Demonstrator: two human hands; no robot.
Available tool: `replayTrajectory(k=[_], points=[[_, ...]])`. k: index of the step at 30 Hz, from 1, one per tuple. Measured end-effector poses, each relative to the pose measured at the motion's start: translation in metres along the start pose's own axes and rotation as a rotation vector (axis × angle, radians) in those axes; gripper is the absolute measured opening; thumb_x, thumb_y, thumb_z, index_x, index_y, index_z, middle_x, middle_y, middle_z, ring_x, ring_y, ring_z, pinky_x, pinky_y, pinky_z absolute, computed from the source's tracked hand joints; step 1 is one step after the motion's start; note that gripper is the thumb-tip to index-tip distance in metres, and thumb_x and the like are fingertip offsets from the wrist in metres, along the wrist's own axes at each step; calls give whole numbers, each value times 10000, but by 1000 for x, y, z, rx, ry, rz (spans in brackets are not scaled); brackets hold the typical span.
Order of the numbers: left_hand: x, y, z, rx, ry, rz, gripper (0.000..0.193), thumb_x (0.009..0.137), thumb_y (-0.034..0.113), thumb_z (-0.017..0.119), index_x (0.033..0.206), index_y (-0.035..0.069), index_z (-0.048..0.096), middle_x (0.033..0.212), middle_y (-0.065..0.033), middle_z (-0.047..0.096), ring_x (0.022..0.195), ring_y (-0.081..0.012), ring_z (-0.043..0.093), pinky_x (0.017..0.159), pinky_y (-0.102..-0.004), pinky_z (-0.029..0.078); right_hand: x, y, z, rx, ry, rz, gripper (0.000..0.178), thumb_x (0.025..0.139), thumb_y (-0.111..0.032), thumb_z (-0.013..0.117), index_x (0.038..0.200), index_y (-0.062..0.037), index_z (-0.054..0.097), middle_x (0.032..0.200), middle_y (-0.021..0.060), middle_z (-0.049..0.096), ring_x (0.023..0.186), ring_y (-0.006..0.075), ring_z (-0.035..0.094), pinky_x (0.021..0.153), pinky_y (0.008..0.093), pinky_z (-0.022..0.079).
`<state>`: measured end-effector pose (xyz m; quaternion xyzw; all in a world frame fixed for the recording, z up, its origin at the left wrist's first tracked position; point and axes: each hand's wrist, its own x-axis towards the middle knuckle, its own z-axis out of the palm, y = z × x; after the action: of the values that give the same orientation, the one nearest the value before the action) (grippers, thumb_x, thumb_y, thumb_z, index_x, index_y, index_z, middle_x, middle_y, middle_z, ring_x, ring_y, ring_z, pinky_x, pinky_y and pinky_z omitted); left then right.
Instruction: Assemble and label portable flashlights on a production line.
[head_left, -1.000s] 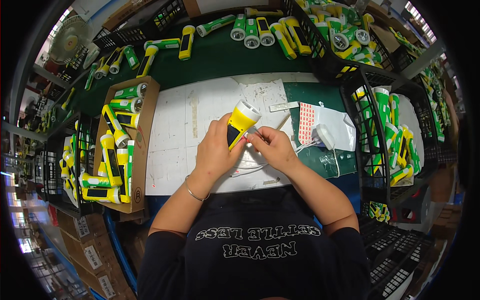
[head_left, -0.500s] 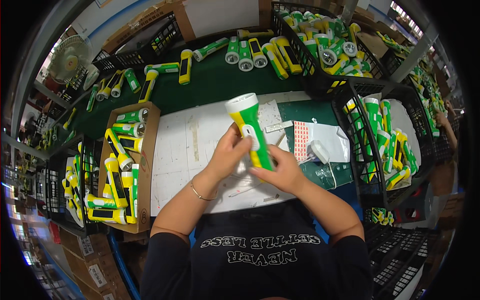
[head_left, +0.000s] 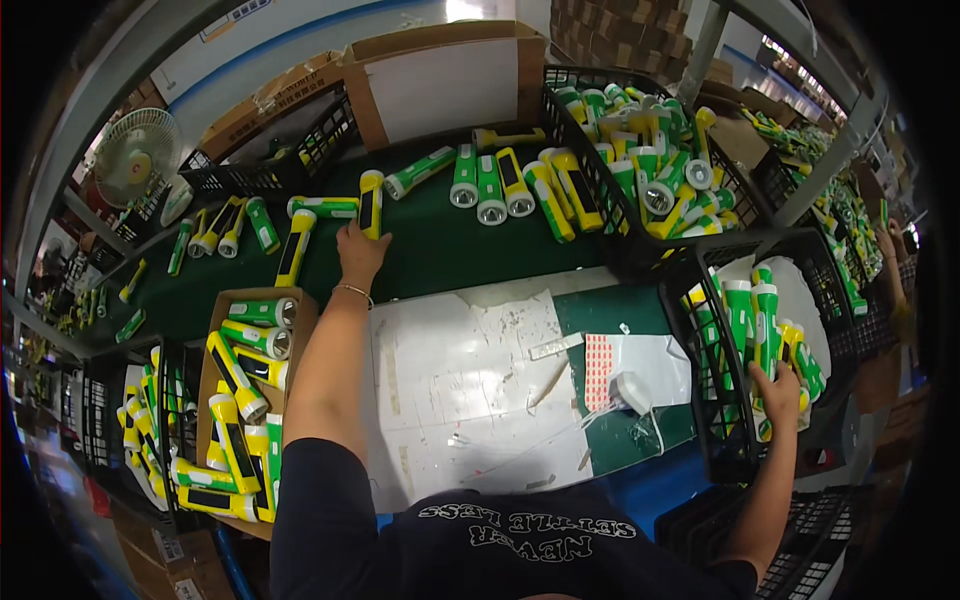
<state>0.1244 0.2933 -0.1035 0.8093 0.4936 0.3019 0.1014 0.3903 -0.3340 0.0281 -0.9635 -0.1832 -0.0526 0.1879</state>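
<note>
Yellow dark-panelled flashlight point(head_left: 371, 198) in curled left hand point(head_left: 361, 254); green tubular flashlight point(head_left: 766, 318) apparently in closed right hand point(head_left: 778, 394).

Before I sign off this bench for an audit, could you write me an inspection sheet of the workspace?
Surface: white board, scuffed and marked, on a green tabletop.
Flashlights: a yellow flashlight at the left hand, a green flashlight at the right hand; more lie along the tabletop.
Clutter: red-patterned sheet, pale flat strip.
Hands: left at the yellow flashlight's lower end, right inside a black crate; neither grip can be judged.
Cables: white cable by a white adapter; thin leads reach onto the board.
Surroundings: fan, cardboard box of flashlights, stacked cartons.
</note>
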Motion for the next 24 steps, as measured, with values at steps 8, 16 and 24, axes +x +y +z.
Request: replayTrajectory(k=[8,16,24], points=[[-34,0,-20,-1777,-658,-790,342,845,151,607,1106,-41,498,1123,-175,551,953,-251,568,849,-357,490,-1,-29,1,-7,-69,74,510,744,-428,667,793,68,560,685,186,581,620,281,561,586,381,423],[-136,83,-98,-2223,-1174,-544,508,897,452,484,1229,71,437,1182,-204,520,1108,-327,516,906,-514,444,2,-30,5,-41,150,-65,588,721,-349,711,1190,-68,493,1005,167,611,931,314,595,778,391,457],[-186,112,-120,-1853,-972,-662,426,916,411,467,1157,59,466,995,-136,586,869,-225,608,729,-376,534,-47,-81,-17,330,262,-294,372,792,-177,657,1109,-20,541,969,112,613,927,209,586,810,311,441]])
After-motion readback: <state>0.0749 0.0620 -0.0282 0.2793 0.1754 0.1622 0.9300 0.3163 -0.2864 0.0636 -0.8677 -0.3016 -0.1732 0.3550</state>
